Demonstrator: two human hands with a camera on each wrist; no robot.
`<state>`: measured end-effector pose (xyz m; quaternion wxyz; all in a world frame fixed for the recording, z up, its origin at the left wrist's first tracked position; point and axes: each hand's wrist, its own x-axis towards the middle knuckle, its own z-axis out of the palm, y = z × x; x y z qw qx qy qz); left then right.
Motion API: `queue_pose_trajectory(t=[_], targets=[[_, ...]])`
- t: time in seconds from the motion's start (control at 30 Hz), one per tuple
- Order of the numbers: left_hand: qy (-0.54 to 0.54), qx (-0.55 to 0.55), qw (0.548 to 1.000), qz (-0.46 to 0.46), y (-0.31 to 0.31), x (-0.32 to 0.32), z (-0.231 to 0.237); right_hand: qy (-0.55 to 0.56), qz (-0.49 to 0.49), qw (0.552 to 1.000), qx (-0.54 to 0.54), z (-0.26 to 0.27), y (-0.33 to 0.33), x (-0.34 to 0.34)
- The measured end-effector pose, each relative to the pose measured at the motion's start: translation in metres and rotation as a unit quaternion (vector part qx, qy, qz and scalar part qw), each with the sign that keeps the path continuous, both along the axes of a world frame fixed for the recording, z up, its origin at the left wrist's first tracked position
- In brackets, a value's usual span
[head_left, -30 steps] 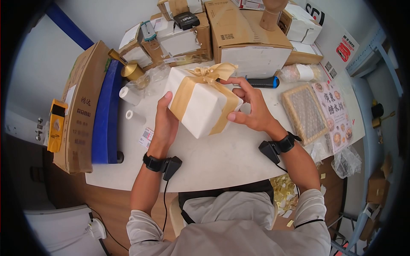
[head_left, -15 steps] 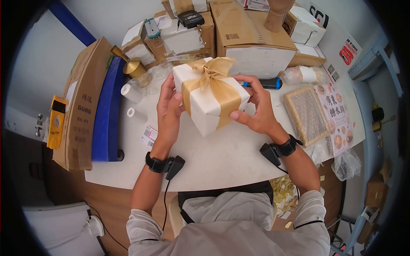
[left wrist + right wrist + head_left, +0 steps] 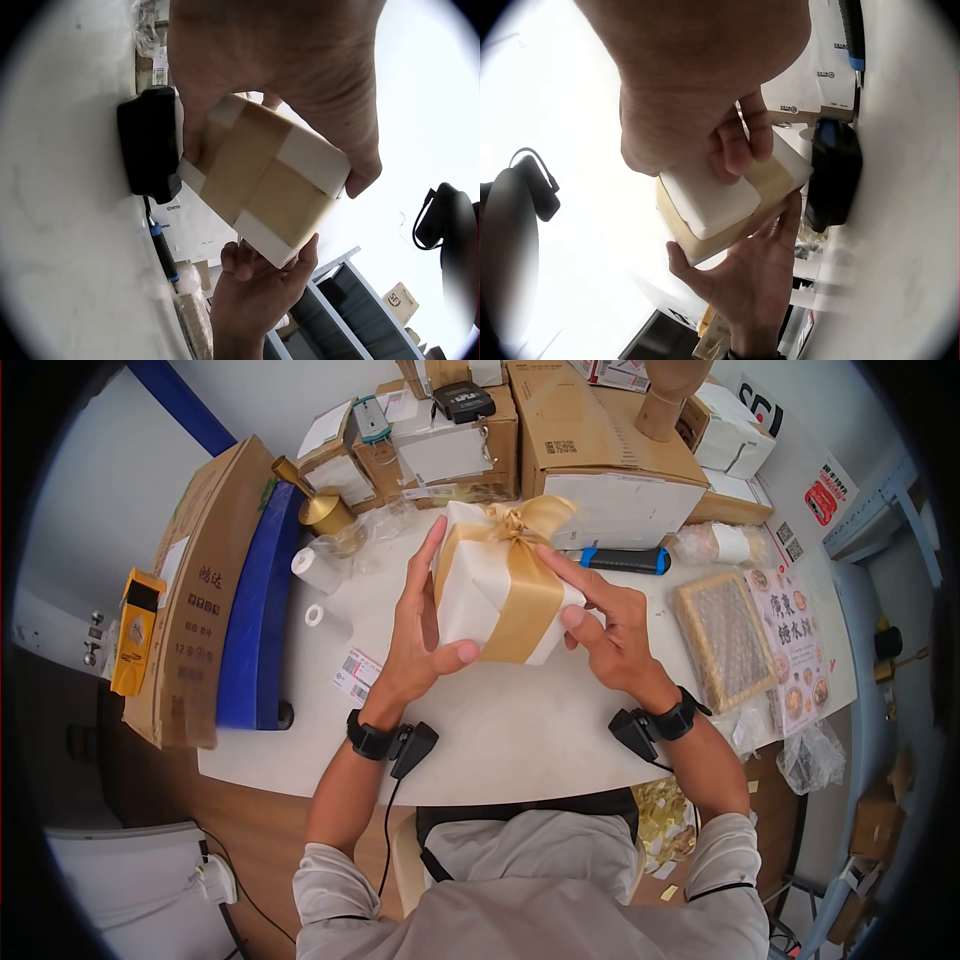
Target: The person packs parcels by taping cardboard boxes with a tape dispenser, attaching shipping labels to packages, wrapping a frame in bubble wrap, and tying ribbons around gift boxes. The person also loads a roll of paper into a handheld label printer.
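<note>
A gift box [image 3: 467, 586] in white paper is held up over the table between both hands. Gold ribbon [image 3: 527, 605] wraps it, tied in a bow [image 3: 540, 518] on top. My left hand [image 3: 412, 640] grips the left side, fingers along that face and thumb at the lower near edge. On the right, my right hand [image 3: 622, 628] holds the box with the thumb at the side and the index finger reaching up near the bow. In the left wrist view, bands of ribbon cross on the box's underside [image 3: 251, 169]. The right wrist view shows my right fingers [image 3: 735, 150] curled against the box.
Cardboard boxes [image 3: 600, 435] line the back of the white table [image 3: 480, 740]. A blue-and-black handled tool [image 3: 625, 560] lies behind my right hand. Bubble-wrapped frame [image 3: 725, 632] and printed sheet [image 3: 797, 640] are at right. White rolls [image 3: 315, 572] and a label [image 3: 357, 675] lie left.
The gift box has been turned and tilted between my hands, and it appears further right. My left thumb has moved to the lower near edge. My right index finger has shifted along the top.
</note>
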<state>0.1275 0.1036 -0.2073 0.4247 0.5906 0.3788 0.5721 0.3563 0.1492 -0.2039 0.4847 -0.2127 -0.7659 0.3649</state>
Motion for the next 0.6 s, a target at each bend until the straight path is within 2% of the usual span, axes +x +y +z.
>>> queue_pose_trajectory(t=[0.13, 0.2, 0.3, 0.4, 0.6], targets=[[-0.006, -0.004, 1.0, -0.004, -0.0006, -0.0001, 0.0007, 0.005, -0.003, 1.0, 0.024, 0.0018, -0.001, -0.0002], [-0.005, -0.003, 1.0, -0.005, 0.0002, -0.0009, 0.0007, -0.016, 0.007, 0.999, -0.029, 0.0042, -0.004, 0.0026], [-0.008, -0.006, 1.0, -0.006, -0.0001, 0.0001, 0.001, -0.022, 0.025, 0.999, -0.03, 0.0048, -0.002, 0.0065], [-0.015, -0.014, 1.0, -0.007, -0.0002, 0.001, 0.0023, 0.015, 0.051, 0.999, -0.005, 0.0037, 0.0014, 0.0048], [-0.021, -0.023, 0.999, -0.011, 0.0001, 0.0009, 0.003, 0.006, 0.049, 0.999, -0.005, 0.0024, 0.0013, 0.0043]])
